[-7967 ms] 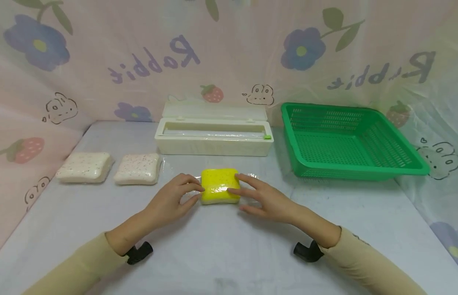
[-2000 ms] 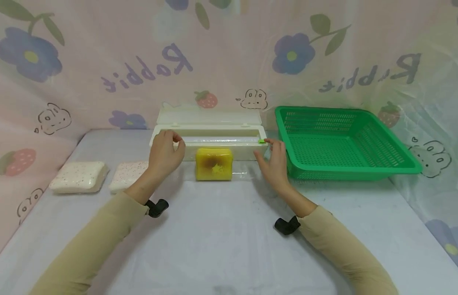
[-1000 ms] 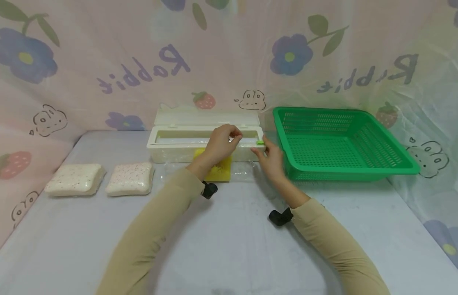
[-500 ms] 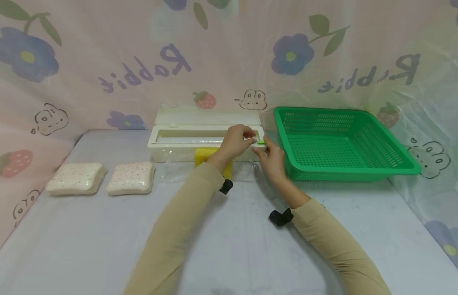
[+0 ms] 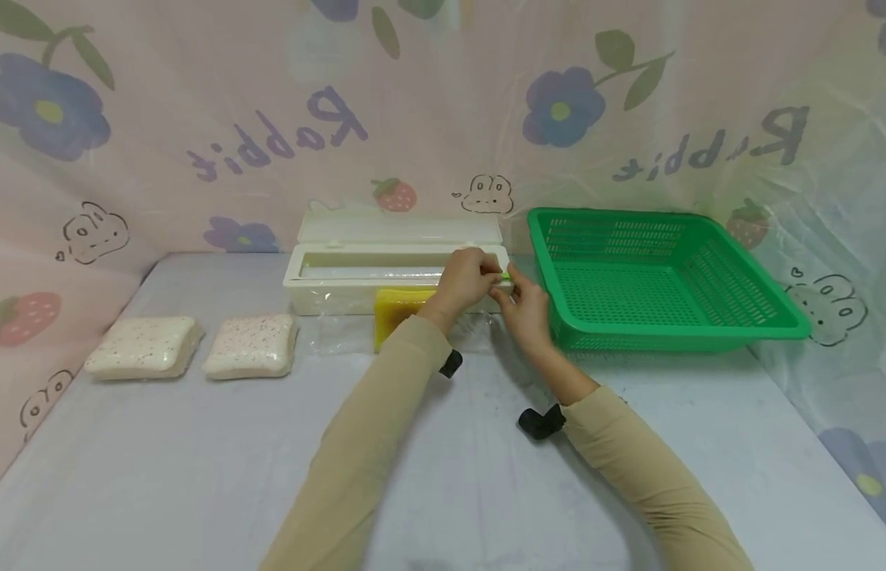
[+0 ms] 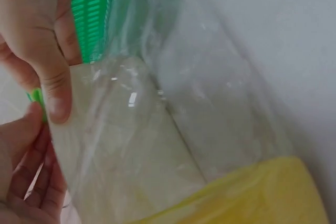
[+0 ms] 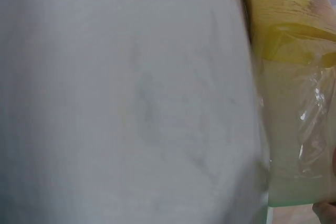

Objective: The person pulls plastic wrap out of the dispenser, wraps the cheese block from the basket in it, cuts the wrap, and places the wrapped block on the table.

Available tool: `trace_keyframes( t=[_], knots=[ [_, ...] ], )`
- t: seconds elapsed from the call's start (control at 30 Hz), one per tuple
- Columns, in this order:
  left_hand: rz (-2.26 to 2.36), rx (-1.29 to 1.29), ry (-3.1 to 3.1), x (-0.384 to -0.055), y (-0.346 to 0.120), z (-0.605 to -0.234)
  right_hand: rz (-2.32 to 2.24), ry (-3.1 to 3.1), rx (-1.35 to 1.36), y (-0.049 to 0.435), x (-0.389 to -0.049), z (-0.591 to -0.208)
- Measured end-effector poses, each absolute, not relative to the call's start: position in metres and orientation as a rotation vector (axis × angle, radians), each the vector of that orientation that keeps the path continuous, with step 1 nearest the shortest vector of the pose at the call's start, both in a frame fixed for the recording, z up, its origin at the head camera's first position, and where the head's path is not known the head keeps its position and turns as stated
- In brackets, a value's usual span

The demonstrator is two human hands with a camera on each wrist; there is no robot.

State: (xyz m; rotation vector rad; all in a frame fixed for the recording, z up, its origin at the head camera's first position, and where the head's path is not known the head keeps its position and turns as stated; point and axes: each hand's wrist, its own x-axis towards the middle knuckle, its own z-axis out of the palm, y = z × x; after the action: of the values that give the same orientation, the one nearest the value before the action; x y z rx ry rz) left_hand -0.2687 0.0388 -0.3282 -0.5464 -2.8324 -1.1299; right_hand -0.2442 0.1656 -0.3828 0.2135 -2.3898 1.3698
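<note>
A white cling film box (image 5: 328, 298) stands at the back of the table, lid raised, a roll inside. My left hand (image 5: 462, 284) pinches the green slide cutter (image 6: 37, 97) at the box's right end. My right hand (image 5: 527, 313) grips that end, its thumb on the front face. Clear film (image 6: 210, 82) hangs over the box front and spreads on the table. Against the front, a yellow block (image 5: 394, 308) with a browned patch stands on edge, wrapped in film; my left forearm hides part of it. In the right wrist view, the yellow block (image 7: 294, 30) shows at upper right.
Two pale speckled blocks, a left one (image 5: 143, 347) and a right one (image 5: 250, 346), lie film-wrapped on the left. A green basket (image 5: 671, 337) stands close to the box's right end. A printed curtain (image 5: 428, 119) hangs behind the table (image 5: 200, 460).
The yellow block, flat between both hands at first, now stands against the box. My left hand has moved right along the box to the slide cutter. The right hand keeps its hold.
</note>
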Motion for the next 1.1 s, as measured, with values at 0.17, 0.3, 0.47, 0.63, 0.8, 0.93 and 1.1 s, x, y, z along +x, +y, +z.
trace_keyframes(
  t=[0.17, 0.3, 0.47, 0.63, 0.8, 0.93, 1.1],
  knots=[
    [-1.027, -0.519, -2.874, -0.267, 0.038, -0.325, 1.396, -2.374, 0.222, 0.166, -0.244, -0.383],
    [-0.956, -0.508, -2.908, -0.267, 0.036, -0.324, 1.366, -2.382, 0.22, 0.165, -0.244, -0.384],
    [-0.96, -0.526, -2.918, -0.268, 0.032, -0.323, 1.301, -2.4, 0.23, 0.166, -0.243, -0.384],
    [-0.99, -0.582, -2.915, -0.269, 0.027, -0.32, 1.278, -2.405, 0.248, 0.166, -0.243, -0.384],
    [-1.043, -0.612, -2.939, -0.27, 0.022, -0.32, 1.247, -2.397, 0.257, 0.166, -0.241, -0.383],
    [-1.052, -0.621, -2.944, -0.27, 0.014, -0.32, 1.221, -2.399, 0.259, 0.165, -0.24, -0.384],
    [-1.046, -0.626, -2.937, -0.268, 0.005, -0.319, 1.22, -2.417, 0.259, 0.164, -0.241, -0.383]
  ],
)
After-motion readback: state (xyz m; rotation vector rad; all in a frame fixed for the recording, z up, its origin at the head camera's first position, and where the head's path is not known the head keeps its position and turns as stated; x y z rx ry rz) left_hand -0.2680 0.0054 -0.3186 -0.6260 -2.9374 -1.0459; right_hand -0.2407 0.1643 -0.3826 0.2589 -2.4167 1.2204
